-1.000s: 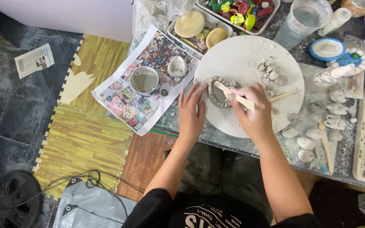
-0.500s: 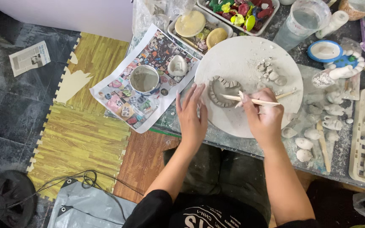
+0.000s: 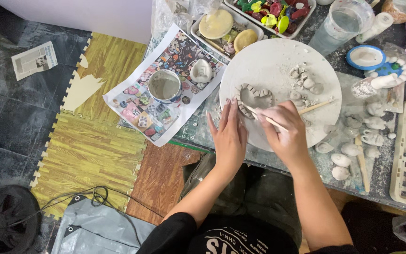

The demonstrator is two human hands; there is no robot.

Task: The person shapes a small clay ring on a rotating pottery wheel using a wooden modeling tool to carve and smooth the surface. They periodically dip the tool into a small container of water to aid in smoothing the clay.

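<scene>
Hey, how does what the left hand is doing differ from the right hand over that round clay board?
The left hand lies flat and open, fingers stretched toward the clay ring, holding nothing. The right hand is curled around a thin wooden stick, whose tip reaches the ring. The left hand sits at the round board edge; the right lies further over it. Both are bare and close to the ring.

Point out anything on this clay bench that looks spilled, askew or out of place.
The colourful printed sheet under the grey-filled cup lies askew, one corner hanging off the table edge. Clay crumbs lie scattered on the round white board. Nothing looks damaged.
</scene>
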